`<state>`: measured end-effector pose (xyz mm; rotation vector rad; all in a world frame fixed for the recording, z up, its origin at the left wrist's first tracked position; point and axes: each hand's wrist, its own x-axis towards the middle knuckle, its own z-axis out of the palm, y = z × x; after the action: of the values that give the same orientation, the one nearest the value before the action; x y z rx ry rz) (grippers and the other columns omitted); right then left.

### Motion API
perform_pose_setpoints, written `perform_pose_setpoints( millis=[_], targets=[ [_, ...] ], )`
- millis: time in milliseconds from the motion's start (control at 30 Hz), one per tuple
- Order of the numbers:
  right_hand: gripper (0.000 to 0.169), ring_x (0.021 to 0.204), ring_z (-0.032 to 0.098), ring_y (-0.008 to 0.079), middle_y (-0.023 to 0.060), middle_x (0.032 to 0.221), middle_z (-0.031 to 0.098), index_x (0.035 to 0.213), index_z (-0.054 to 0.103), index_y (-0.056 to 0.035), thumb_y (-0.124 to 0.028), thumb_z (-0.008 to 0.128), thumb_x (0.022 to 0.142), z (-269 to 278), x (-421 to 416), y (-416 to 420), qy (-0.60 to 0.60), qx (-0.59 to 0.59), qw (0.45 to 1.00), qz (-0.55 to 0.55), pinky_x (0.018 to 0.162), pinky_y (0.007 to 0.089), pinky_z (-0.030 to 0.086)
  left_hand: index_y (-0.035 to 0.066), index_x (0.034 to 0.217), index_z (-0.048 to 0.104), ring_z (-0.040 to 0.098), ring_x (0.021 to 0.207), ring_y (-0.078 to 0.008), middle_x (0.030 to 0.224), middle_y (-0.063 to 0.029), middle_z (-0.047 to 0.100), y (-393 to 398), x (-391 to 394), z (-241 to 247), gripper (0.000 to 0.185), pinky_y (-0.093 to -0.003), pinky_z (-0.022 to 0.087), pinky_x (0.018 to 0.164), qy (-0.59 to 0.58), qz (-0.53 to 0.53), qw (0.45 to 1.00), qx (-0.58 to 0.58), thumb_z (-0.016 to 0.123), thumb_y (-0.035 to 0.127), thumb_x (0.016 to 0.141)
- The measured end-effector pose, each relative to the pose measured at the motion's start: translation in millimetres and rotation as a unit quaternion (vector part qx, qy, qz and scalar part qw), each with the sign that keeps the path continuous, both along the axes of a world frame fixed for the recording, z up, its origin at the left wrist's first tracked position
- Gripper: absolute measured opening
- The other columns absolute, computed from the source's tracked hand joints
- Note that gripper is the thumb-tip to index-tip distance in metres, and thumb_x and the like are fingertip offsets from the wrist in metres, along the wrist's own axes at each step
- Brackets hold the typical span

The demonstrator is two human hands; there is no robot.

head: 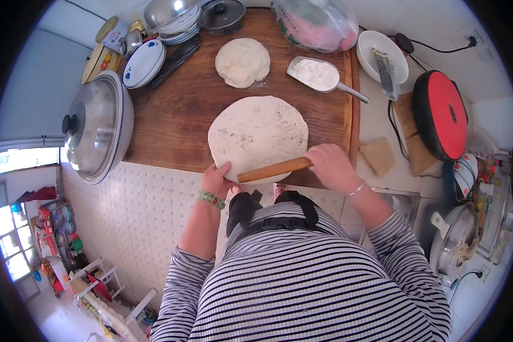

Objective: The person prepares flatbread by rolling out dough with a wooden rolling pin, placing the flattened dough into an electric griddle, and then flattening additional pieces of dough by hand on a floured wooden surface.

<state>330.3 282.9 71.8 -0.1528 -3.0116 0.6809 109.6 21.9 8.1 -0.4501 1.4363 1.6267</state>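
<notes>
A flat round sheet of dough [256, 128] lies on the wooden board [166, 124], its near edge at the board's front edge. My left hand [218, 177] holds that near left edge, thumb on top and fingers beneath. In my right hand [328, 164] is one end of a wooden rolling pin [273, 169], which rests slantwise across the near part of the sheet. Farther back sits a thick round lump of dough [243, 62]. To its right a metal scoop [353, 91] holds white flour [315, 75].
A large lidded basin [122, 124] stands at the board's left edge, with stacked plates [143, 64] behind it. At the back is a plastic bag [316, 25]. On the right are a white bowl [363, 55], a red electric griddle [442, 115] and black cords.
</notes>
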Motion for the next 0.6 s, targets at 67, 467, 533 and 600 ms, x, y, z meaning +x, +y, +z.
perform_pose_setpoints(
  millis=[67,467,533,600],
  targets=[
    [0.031,0.104,0.059,0.0269,0.0079,0.106,0.062,0.109,0.059,-0.0078,-0.015,0.068,0.081,-12,-20,-12,0.046,0.025,0.998,0.031,0.092,0.0396,0.044,0.000,0.118,0.058,0.065,0.101,-0.0314,0.110,-0.0146,0.066,-15,0,4,0.028,-0.0482,0.053,0.090,0.039,-0.048,0.990,-0.128,0.061,0.011,0.093],
    [0.064,0.140,0.036,0.0338,0.0175,0.149,0.041,0.142,0.044,-0.0007,-0.033,0.060,0.089,-39,-156,-9,0.067,0.162,0.984,-0.036,0.117,0.0490,0.026,0.002,0.151,0.031,0.024,0.146,-0.0397,0.159,-0.0182,0.027,28,-30,2,0.070,-0.0597,0.019,0.115,0.652,-0.322,0.530,-0.437,0.055,0.035,0.094],
    [0.065,0.139,0.037,0.0340,0.0179,0.149,0.041,0.142,0.043,-0.0003,-0.034,0.060,0.089,-35,-193,6,0.115,0.189,0.974,-0.058,0.117,0.0492,0.026,0.002,0.151,0.031,0.024,0.146,-0.0399,0.158,-0.0183,0.028,53,-67,12,0.069,-0.0598,0.019,0.115,0.636,-0.299,0.531,-0.474,0.055,0.034,0.094],
    [0.066,0.139,0.037,0.0339,0.0190,0.149,0.041,0.142,0.043,0.0006,-0.033,0.061,0.088,-37,-214,14,0.108,0.173,0.976,-0.076,0.118,0.0489,0.026,0.003,0.151,0.032,0.025,0.146,-0.0400,0.157,-0.0186,0.030,61,-85,14,0.067,-0.0596,0.020,0.115,0.637,-0.291,0.541,-0.466,0.054,0.032,0.094]
  ],
)
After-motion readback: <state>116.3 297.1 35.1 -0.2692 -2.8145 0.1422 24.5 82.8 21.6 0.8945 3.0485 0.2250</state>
